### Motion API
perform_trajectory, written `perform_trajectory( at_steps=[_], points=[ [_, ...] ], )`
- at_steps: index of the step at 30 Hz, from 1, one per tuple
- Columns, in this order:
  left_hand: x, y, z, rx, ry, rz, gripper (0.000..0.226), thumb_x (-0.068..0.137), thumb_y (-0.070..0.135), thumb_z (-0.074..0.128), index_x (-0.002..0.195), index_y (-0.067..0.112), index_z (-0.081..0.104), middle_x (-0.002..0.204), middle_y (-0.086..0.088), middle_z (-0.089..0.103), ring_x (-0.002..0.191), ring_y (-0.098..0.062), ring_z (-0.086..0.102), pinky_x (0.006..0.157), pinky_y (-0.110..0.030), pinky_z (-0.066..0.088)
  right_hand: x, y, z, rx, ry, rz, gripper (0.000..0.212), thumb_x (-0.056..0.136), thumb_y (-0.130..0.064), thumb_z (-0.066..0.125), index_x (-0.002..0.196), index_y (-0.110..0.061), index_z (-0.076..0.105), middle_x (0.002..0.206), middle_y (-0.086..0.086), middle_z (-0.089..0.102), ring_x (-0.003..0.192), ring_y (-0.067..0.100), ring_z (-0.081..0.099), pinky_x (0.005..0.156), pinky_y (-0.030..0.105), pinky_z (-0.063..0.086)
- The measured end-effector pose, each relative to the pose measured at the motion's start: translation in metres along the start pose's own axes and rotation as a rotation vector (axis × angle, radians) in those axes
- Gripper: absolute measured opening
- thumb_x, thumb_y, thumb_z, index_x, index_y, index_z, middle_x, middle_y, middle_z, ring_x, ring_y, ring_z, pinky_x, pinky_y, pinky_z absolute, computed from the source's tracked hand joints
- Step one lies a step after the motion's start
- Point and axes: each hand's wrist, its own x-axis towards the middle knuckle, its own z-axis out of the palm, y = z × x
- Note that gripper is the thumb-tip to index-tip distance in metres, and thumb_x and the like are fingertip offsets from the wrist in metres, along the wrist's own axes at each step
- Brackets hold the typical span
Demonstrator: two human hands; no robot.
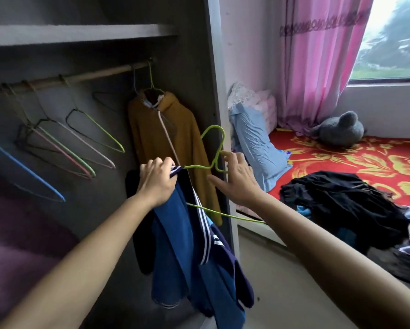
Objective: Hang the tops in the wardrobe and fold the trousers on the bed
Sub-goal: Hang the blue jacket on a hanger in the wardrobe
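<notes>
The bed (346,160), under a red flowered sheet, lies to the right below a window (393,39) with a pink curtain (317,67). A dark heap of clothes (341,203) sits on its near edge, with a grey plush toy (339,128) further back. To the left the wardrobe (194,43) stands open. Its rail (80,77) carries several bare hangers (92,131) and a mustard hooded top (166,138).

In front of that top the left hand (156,181) grips the collar of a blue top (175,245), which hangs down (half on, it seems). The right hand (237,179) pinches the neck of the green hanger (196,165) just beside the wardrobe's side panel.
</notes>
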Motion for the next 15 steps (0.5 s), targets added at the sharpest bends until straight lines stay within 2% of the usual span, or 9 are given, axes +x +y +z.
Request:
perform_trajectory(
  at_steps=[2, 3, 4, 6, 8, 10, 13, 15],
  points=[
    [0.0, 0.001, 0.004, 0.013, 0.03, -0.001, 0.018, 0.094, 0.027, 0.054, 0.11, 0.021, 0.06, 0.097, -0.012, 0.055, 0.098, -0.035, 0.05, 0.089, -0.046, 0.032, -0.02, 0.012, 0.005, -0.155, 0.271, -0.066, 0.061, 0.081, -0.041, 0.075, 0.13, -0.024, 0.041, 0.122, 0.004, 0.039, 0.109, 0.021, 0.043, 0.094, 0.039, 0.04],
    [0.0, 0.0, 0.005, 0.028, 0.067, 0.011, 0.021, 0.094, 0.025, 0.056, 0.113, 0.023, 0.063, 0.097, -0.013, 0.055, 0.097, -0.036, 0.049, 0.088, -0.046, 0.033, -0.032, 0.016, 0.01, -0.206, 0.39, -0.131, 0.053, 0.079, -0.035, 0.077, 0.12, -0.021, 0.046, 0.114, 0.005, 0.041, 0.101, 0.022, 0.046, 0.086, 0.039, 0.043],
    [0.0, 0.0, 0.005, 0.042, 0.117, 0.022, 0.023, 0.093, 0.023, 0.058, 0.114, 0.023, 0.065, 0.095, -0.014, 0.055, 0.095, -0.037, 0.05, 0.087, -0.047, 0.034, -0.043, 0.019, 0.017, -0.228, 0.437, -0.207, 0.043, 0.079, -0.032, 0.077, 0.11, -0.02, 0.049, 0.106, 0.004, 0.045, 0.091, 0.022, 0.049, 0.078, 0.037, 0.045],
    [-0.001, 0.004, -0.001, 0.067, 0.219, 0.034, 0.022, 0.089, 0.018, 0.064, 0.111, 0.02, 0.069, 0.092, -0.016, 0.055, 0.092, -0.039, 0.051, 0.083, -0.049, 0.036, -0.064, 0.02, 0.035, -0.198, 0.291, -0.303, 0.027, 0.083, -0.035, 0.071, 0.093, -0.023, 0.05, 0.09, 0.002, 0.052, 0.073, 0.025, 0.056, 0.06, 0.033, 0.046],
    [0.0, 0.011, -0.01, 0.072, 0.307, 0.056, 0.021, 0.087, 0.015, 0.067, 0.107, 0.018, 0.07, 0.089, -0.015, 0.054, 0.089, -0.04, 0.052, 0.08, -0.049, 0.037, -0.081, 0.02, 0.056, -0.161, 0.053, -0.237, 0.023, 0.089, -0.047, 0.062, 0.088, -0.028, 0.048, 0.085, -0.004, 0.052, 0.067, 0.025, 0.061, 0.051, 0.03, 0.038],
    [0.001, 0.017, -0.019, 0.066, 0.402, 0.1, 0.017, 0.088, 0.015, 0.066, 0.105, 0.018, 0.07, 0.087, -0.014, 0.053, 0.087, -0.038, 0.052, 0.079, -0.049, 0.037, -0.09, 0.017, 0.079, -0.156, -0.118, -0.104, 0.027, 0.093, -0.056, 0.051, 0.095, -0.029, 0.05, 0.09, -0.007, 0.05, 0.075, 0.025, 0.064, 0.056, 0.031, 0.035],
    [-0.002, 0.023, -0.03, 0.079, 0.508, 0.16, 0.017, 0.088, 0.015, 0.066, 0.104, 0.018, 0.069, 0.087, -0.012, 0.051, 0.087, -0.034, 0.051, 0.08, -0.049, 0.037, -0.088, 0.01, 0.105, -0.156, -0.207, 0.093, 0.049, 0.087, -0.068, 0.05, 0.108, -0.023, 0.05, 0.098, -0.004, 0.049, 0.086, 0.027, 0.063, 0.063, 0.033, 0.037],
    [-0.007, 0.021, -0.035, 0.096, 0.552, 0.163, 0.02, 0.087, 0.015, 0.065, 0.106, 0.02, 0.069, 0.088, -0.011, 0.05, 0.087, -0.033, 0.05, 0.082, -0.048, 0.037, -0.081, 0.007, 0.114, -0.15, -0.243, 0.187, 0.057, 0.083, -0.07, 0.054, 0.108, -0.019, 0.051, 0.101, 0.0, 0.053, 0.091, 0.027, 0.062, 0.066, 0.034, 0.041]
  ],
)
